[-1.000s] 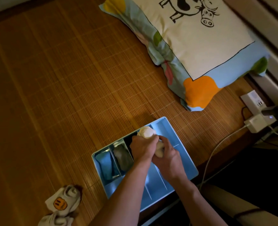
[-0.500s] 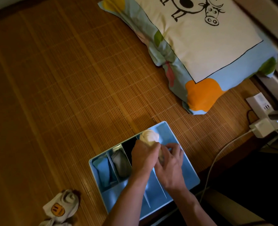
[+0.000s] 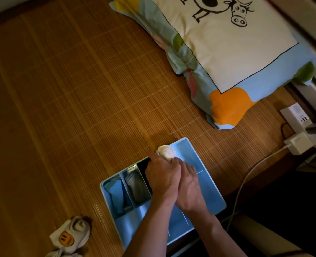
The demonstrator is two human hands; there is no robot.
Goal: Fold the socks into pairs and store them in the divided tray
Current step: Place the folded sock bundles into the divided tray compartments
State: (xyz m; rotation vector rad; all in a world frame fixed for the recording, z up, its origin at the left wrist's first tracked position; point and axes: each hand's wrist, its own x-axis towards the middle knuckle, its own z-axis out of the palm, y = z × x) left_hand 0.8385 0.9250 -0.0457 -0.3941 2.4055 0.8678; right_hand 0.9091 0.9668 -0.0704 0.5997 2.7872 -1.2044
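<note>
Both hands have drawn closer together than half a second ago: the right hand (image 3: 189, 188), whose fingers lay spread beside the bundle, is now tucked partly under the left hand (image 3: 162, 179).

The cream sock bundle (image 3: 166, 151) is a tight, rounded roll with soft folds. It lies at the far end of a middle compartment of the blue divided tray (image 3: 214, 197), and its far end pokes out beyond the knuckles. The left hand covers it from above, fingers curled down round it and the forefinger stretched out along its left side. The right hand's fingertips are hidden beneath the left, so it cannot be told whether they grip the roll.

In the tray's leftmost compartment lies a blue sock (image 3: 116, 191), and a grey sock (image 3: 137, 188) fills the one beside it. The next slot is too dark to read, and the compartments on the right show bare blue.

The tray sits at the near edge of the bamboo mat (image 3: 70, 108). Left of it, also at the near edge, lie white socks with an orange face (image 3: 70, 236), loose and unpaired. A cow-print pillow (image 3: 227, 49) fills the mat's far right corner, and a white charger (image 3: 297, 143) with its cable (image 3: 246, 179) rests at the right edge.
</note>
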